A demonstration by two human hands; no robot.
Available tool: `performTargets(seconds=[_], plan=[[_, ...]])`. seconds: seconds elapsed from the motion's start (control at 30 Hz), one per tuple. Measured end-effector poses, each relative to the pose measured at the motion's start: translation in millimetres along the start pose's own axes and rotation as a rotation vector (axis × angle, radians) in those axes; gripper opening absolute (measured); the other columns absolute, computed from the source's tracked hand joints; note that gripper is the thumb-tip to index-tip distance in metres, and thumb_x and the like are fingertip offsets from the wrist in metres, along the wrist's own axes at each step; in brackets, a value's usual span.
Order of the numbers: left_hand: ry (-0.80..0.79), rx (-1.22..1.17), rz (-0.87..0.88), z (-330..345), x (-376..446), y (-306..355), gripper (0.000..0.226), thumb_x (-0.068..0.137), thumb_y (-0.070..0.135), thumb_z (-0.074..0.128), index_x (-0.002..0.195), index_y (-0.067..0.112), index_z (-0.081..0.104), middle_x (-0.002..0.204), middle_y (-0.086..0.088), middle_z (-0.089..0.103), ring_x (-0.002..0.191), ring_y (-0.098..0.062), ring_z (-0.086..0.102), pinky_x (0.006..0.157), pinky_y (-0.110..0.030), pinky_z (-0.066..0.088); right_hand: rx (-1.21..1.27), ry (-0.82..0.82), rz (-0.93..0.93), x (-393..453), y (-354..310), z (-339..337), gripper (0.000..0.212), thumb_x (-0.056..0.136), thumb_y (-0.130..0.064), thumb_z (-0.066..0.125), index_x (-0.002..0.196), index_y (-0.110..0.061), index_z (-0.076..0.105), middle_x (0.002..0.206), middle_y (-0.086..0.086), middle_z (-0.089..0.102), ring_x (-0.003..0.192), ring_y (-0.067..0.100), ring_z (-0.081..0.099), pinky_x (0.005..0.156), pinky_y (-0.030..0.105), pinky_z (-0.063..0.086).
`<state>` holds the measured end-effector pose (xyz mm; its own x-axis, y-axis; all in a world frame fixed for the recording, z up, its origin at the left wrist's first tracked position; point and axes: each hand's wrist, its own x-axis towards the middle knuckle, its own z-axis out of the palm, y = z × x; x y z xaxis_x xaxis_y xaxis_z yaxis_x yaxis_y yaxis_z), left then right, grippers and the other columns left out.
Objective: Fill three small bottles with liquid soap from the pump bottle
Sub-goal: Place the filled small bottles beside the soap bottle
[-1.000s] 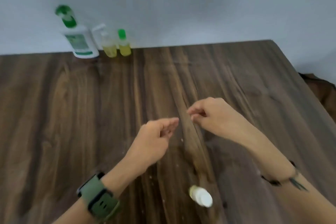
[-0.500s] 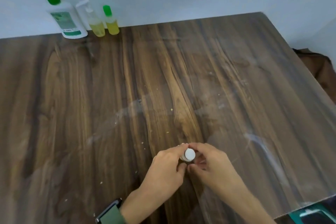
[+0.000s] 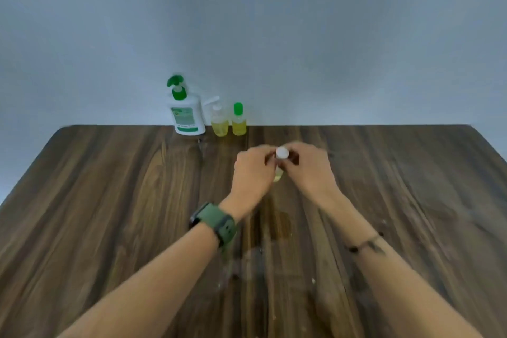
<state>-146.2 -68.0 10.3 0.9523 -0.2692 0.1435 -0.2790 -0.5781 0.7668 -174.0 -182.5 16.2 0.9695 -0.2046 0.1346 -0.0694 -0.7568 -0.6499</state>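
A small bottle (image 3: 278,176) with yellowish liquid and a white cap (image 3: 282,152) is held above the middle of the wooden table (image 3: 109,200). My left hand (image 3: 253,170) grips its body, and my right hand (image 3: 308,170) pinches the white cap. At the back by the wall stands the white pump bottle (image 3: 186,115) with a green pump head. Right of it stand two small bottles of yellow liquid, one with a clear top (image 3: 219,121) and one with a green cap (image 3: 239,120).
A grey wall rises behind the table. A wet-looking smear (image 3: 277,225) lies on the wood below my hands. A white object (image 3: 211,100) leans on the wall behind the small bottles. The table's far right corner (image 3: 472,129) and left edge are in view.
The camera has tilted up. Both hands took the white-capped bottle from the table near me and have carried it farther out, toward the bottles at the wall.
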Motion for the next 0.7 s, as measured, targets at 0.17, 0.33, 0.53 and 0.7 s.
performTargets(seconds=[0.17,0.33,0.53,0.7], plan=[[0.016,-0.102,-0.084,18,97,-28,0.027,0.087,0.0,0.046,0.104,0.005,0.067,0.102,-0.013,0.07,0.096,-0.024,0.063,0.079,-0.026,0.045,-0.005,0.017,0.011,107,14,32,0.015,0.085,-0.014,0.058,0.093,-0.005,0.066,0.094,0.011,0.069,0.088,0.025,0.061,0.08,0.039,0.049],[-0.021,-0.16,-0.156,44,138,-63,0.045,0.083,-0.01,0.039,0.12,0.007,0.059,0.116,-0.013,0.066,0.109,-0.023,0.058,0.086,-0.022,0.041,-0.044,-0.05,0.023,159,40,64,0.016,0.087,-0.013,0.056,0.095,-0.002,0.065,0.095,0.013,0.068,0.09,0.028,0.06,0.081,0.042,0.048],[-0.017,-0.206,-0.117,57,156,-87,0.046,0.083,-0.011,0.041,0.121,0.008,0.058,0.116,-0.015,0.065,0.11,-0.025,0.058,0.092,-0.029,0.044,-0.031,-0.014,-0.043,178,57,79,0.019,0.086,-0.015,0.056,0.098,-0.003,0.064,0.094,0.013,0.069,0.087,0.027,0.061,0.078,0.04,0.048],[0.009,-0.18,-0.088,57,154,-90,0.044,0.084,-0.009,0.039,0.12,0.009,0.058,0.111,-0.016,0.067,0.106,-0.027,0.059,0.092,-0.035,0.046,-0.057,-0.007,-0.064,177,56,82,0.018,0.086,-0.012,0.055,0.1,-0.003,0.062,0.095,0.014,0.068,0.089,0.029,0.061,0.08,0.044,0.047]])
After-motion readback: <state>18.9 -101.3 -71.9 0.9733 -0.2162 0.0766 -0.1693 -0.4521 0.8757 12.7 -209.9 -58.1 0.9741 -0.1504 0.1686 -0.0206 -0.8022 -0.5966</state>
